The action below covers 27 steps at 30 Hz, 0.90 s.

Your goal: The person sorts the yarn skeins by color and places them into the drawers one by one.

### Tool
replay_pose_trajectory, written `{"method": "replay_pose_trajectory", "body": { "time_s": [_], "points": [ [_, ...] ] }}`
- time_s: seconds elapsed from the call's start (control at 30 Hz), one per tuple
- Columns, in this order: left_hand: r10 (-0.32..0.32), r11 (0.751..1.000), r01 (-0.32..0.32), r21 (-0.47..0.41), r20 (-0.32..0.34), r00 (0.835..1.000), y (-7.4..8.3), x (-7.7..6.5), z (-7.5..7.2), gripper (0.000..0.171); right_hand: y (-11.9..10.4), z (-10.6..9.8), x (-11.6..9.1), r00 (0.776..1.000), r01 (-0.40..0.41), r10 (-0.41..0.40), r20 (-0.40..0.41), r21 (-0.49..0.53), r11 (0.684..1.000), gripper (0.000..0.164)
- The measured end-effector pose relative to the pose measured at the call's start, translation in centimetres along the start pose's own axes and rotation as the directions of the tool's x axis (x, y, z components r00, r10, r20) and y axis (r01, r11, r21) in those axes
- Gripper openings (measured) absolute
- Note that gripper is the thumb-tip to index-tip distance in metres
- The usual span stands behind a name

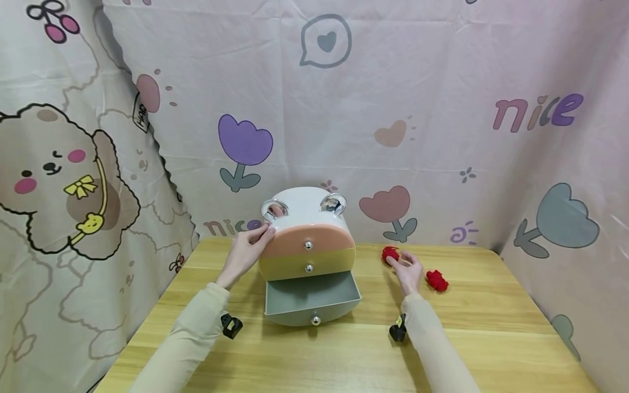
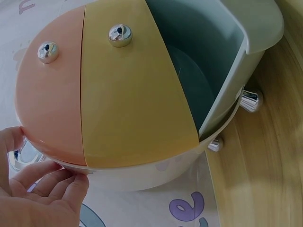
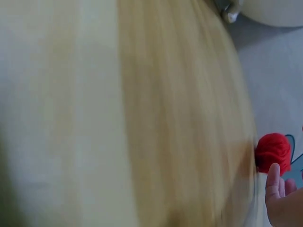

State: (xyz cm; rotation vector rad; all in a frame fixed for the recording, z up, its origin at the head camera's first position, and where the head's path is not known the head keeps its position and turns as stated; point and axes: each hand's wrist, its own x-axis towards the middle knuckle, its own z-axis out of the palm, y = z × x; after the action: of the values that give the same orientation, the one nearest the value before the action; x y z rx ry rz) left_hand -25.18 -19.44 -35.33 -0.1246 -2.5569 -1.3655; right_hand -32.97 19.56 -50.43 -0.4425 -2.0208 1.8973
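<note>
A small drawer box (image 1: 304, 213) with a white body and silver ears stands on the table, its orange and yellow drawers closed. Pulled out at the bottom, the grey-green drawer (image 1: 314, 316) shows a bare inside. My left hand (image 1: 243, 254) holds the box at its upper left edge, thumb and fingertips against the rim in the left wrist view. To the right of the box, my right hand (image 1: 408, 270) reaches to a red yarn ball (image 1: 390, 255), thumb and fingers spread right beside it. Another red yarn bundle (image 1: 437, 280) lies right of that hand.
The wooden table (image 1: 344, 355) ends at a printed cloth backdrop (image 1: 417, 65) behind and at both sides. Black wrist devices (image 1: 231, 326) show below each sleeve. Silver round knobs (image 2: 120, 35) stick out from the drawer fronts.
</note>
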Motion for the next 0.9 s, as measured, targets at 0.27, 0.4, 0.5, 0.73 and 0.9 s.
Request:
{"method": "replay_pose_trajectory", "body": {
  "time_s": [0.27, 0.4, 0.5, 0.73, 0.9],
  "points": [
    [0.015, 1.0, -0.015, -0.005, -0.002, 1.0, -0.1, 0.1, 0.1, 0.055, 0.5, 0.8, 1.5, 1.0, -0.014, 0.015, 0.001, -0.114, 0.993, 0.057],
    [0.004, 1.0, -0.004, -0.007, 0.003, 1.0, -0.1, 0.1, -0.1, 0.056, 0.6, 1.3, 1.7, 1.0, -0.023, 0.024, 0.004, -0.15, 0.988, 0.057],
    [-0.008, 1.0, 0.008, -0.006, 0.01, 1.0, -0.1, 0.0, -0.2, 0.056, 0.6, 1.5, 1.8, 1.0, -0.028, 0.028, -0.004, -0.17, 0.985, 0.057],
    [-0.001, 1.0, 0.001, 0.021, 0.012, 1.0, 0.0, 0.1, -0.2, 0.056, 1.0, 1.8, 2.6, 0.999, -0.011, 0.002, -0.037, -0.259, 0.966, 0.054],
    [0.007, 1.0, -0.007, 0.021, 0.008, 1.0, 0.1, 0.1, -0.1, 0.055, 1.1, 1.9, 2.8, 0.999, -0.005, -0.008, -0.045, -0.293, 0.956, 0.05]
  ]
}}
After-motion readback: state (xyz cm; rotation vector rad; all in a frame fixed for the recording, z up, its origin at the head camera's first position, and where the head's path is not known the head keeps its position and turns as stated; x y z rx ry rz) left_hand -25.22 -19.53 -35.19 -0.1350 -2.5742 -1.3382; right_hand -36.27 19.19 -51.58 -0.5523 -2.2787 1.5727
